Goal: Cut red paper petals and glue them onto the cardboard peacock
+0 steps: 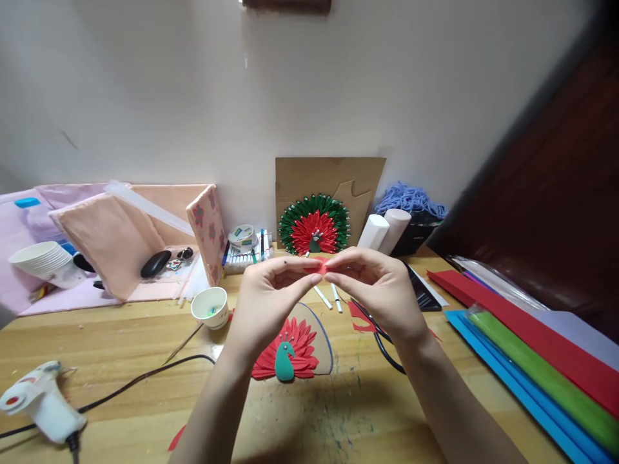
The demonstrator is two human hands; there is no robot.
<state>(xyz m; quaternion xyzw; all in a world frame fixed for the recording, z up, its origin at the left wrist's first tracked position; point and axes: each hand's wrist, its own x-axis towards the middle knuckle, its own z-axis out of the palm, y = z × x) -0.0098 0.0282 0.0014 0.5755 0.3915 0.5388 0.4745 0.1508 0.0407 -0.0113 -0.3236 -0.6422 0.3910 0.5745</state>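
Small red piece (pixel 323 265): pinched between thumbs and fingertips of left hand (pixel 264 298) and right hand (pixel 384 293), raised above the table (pixel 130 412), apparently for two-sided control. Red-feathered peacock (pixel 284 362): flat below, between the forearms, seemingly kept within reach.

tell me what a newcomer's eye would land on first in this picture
Most likely the red-and-green bird on the upright cardboard at the back, near the pale wall. Next, the left hand and right hand at the centre, their fingers pinching a small red piece. Below them in view, a second bird lies on the table.
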